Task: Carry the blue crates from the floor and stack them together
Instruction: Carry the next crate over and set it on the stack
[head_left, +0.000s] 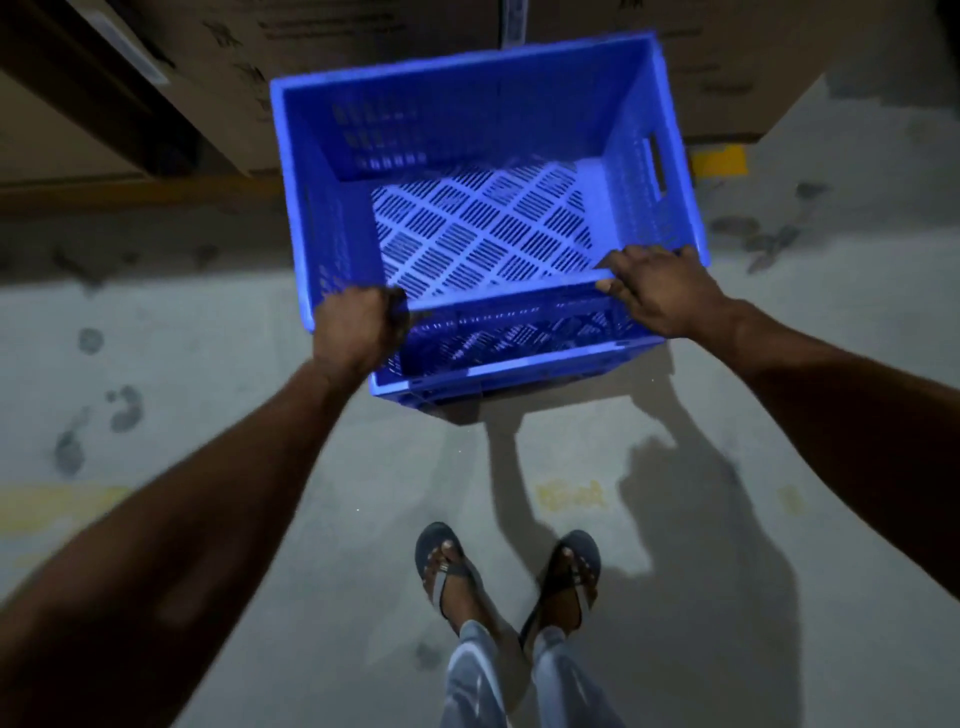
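Note:
A blue plastic crate with slotted walls and a perforated floor fills the upper middle of the head view, its open top facing me. My left hand grips the near rim at its left corner, fingers curled over the edge. My right hand holds the near rim at the right corner, thumb inside and fingers over the edge. The crate's near wall and base edge show below the rim. Whether it rests on the floor or on another crate I cannot tell.
Large cardboard boxes stand right behind the crate, more at the upper right. The grey concrete floor has dark stains and faded yellow marks. My feet in sandals stand just in front of the crate.

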